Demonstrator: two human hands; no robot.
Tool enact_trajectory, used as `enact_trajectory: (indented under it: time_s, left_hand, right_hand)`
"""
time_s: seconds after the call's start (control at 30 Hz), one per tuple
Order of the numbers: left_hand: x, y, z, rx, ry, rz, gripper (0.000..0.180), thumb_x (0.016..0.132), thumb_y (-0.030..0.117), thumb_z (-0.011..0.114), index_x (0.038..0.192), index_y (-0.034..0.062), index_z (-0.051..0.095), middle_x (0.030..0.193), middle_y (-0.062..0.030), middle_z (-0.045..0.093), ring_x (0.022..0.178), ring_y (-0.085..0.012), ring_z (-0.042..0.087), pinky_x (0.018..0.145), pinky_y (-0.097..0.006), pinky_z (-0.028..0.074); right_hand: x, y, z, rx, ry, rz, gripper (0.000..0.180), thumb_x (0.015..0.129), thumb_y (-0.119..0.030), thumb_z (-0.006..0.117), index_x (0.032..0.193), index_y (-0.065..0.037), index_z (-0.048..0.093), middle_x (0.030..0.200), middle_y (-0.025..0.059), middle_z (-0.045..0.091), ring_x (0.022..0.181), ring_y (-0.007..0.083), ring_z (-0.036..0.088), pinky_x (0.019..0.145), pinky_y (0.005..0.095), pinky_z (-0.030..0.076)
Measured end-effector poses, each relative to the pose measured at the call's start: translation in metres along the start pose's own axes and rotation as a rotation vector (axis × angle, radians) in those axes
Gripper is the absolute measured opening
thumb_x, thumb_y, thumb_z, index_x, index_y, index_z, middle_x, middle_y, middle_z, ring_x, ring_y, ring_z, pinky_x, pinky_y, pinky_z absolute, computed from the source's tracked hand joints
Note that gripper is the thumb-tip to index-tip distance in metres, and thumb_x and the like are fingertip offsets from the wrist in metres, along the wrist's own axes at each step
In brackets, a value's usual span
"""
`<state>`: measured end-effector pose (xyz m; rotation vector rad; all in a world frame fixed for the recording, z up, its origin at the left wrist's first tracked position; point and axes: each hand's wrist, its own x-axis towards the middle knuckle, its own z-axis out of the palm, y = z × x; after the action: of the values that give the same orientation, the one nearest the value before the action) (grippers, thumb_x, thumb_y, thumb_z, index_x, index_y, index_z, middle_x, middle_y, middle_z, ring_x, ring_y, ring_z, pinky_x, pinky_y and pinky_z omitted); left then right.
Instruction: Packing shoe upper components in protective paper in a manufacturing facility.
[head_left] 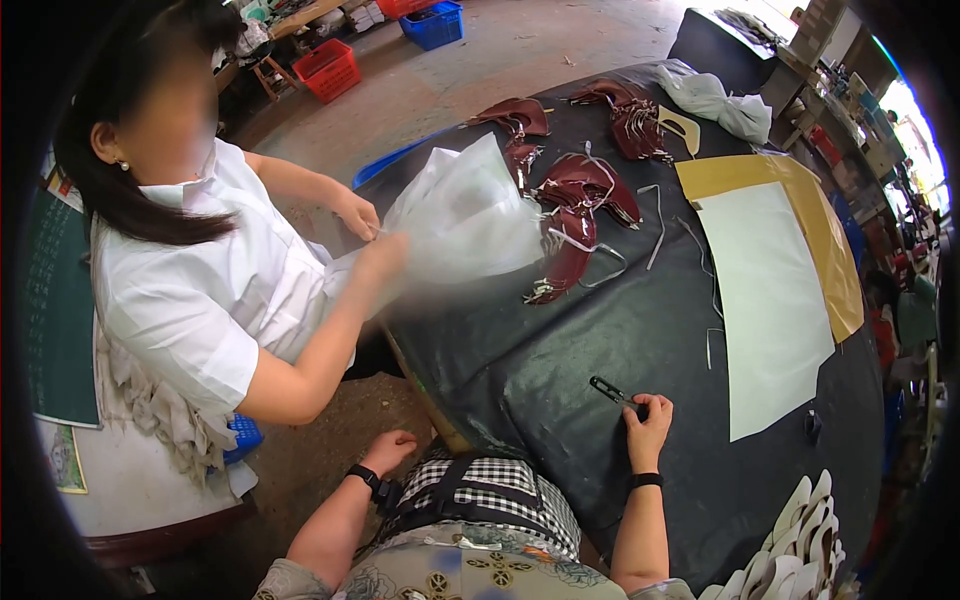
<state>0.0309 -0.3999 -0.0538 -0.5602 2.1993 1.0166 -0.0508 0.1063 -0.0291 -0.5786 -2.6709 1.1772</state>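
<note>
Pinched in my right hand [647, 425] is a slim black tool [607, 389] with a slot along its body; its exact kind is too small to tell. It points to the far left over the black-covered table [560, 370]. My left hand [390, 452] hangs by the near left table edge, fingers loosely curled together, with nothing visible in them. Bundles of dark red curved pieces [588, 185] lie across the far side, some tied with white strings [655, 225]. A co-worker's hands [378, 250] grip a whitish translucent plastic bag [465, 215] beside those bundles.
On the right lie a pale sheet [770, 310] and brown paper [830, 250]. White curved pieces [795, 550] are stacked at the near right. Another plastic bag [715, 103] rests at the far edge. The co-worker [200, 290] stands at the left. Red [328, 72] and blue [433, 27] crates sit on the floor.
</note>
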Motion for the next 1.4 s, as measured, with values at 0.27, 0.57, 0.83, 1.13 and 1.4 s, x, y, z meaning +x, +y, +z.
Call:
enact_trajectory:
  time_s: [0.27,0.57,0.83,1.13,1.4]
  left_hand:
    - [0.006,-0.015,0.001,-0.014,0.010,0.043,0.033,0.093,0.023,0.072,0.119,0.0040,0.074,0.108,-0.0135,0.076,0.098,-0.0233,0.073,0.085,-0.037,0.056]
    - [0.000,0.006,-0.003,-0.080,-0.018,-0.064,0.032,0.093,0.020,0.072,0.118,0.0018,0.073,0.106,-0.0125,0.076,0.091,-0.0212,0.071,0.080,-0.036,0.055]
    - [-0.002,-0.013,-0.004,-0.022,0.029,0.032,0.034,0.092,0.020,0.071,0.121,0.0012,0.073,0.108,-0.0140,0.076,0.096,-0.0218,0.072,0.084,-0.036,0.056]
    - [-0.012,0.007,-0.008,-0.094,0.007,-0.075,0.035,0.092,0.021,0.072,0.121,0.0008,0.073,0.105,-0.0138,0.076,0.094,-0.0219,0.072,0.083,-0.035,0.056]
    - [-0.020,-0.026,-0.004,-0.107,0.040,-0.088,0.036,0.092,0.024,0.072,0.120,0.0019,0.073,0.107,-0.0134,0.076,0.097,-0.0230,0.072,0.086,-0.036,0.056]
  right_hand:
    - [0.002,0.001,0.001,-0.006,-0.018,0.023,0.028,0.075,-0.010,0.080,0.100,-0.008,0.068,0.117,0.0153,0.057,0.118,0.0355,0.054,0.101,0.0436,0.045]
    - [0.006,-0.005,-0.006,-0.057,-0.053,0.013,0.028,0.076,-0.012,0.079,0.101,-0.008,0.068,0.116,0.0160,0.058,0.118,0.0366,0.055,0.101,0.0447,0.045]
    - [0.056,-0.090,0.006,0.243,-0.222,-0.034,0.047,0.087,-0.008,0.073,0.133,-0.006,0.063,0.092,0.0014,0.059,0.084,0.0130,0.058,0.076,0.0273,0.049]
    - [0.108,-0.166,0.061,0.582,-0.519,0.024,0.072,0.091,-0.008,0.068,0.157,-0.012,0.043,0.086,-0.0009,0.059,0.075,0.0096,0.056,0.071,0.0287,0.050]
    - [0.084,-0.165,0.042,0.632,-0.290,-0.110,0.057,0.092,-0.001,0.069,0.147,-0.007,0.054,0.086,-0.0060,0.054,0.076,0.0031,0.050,0.068,0.0190,0.042]
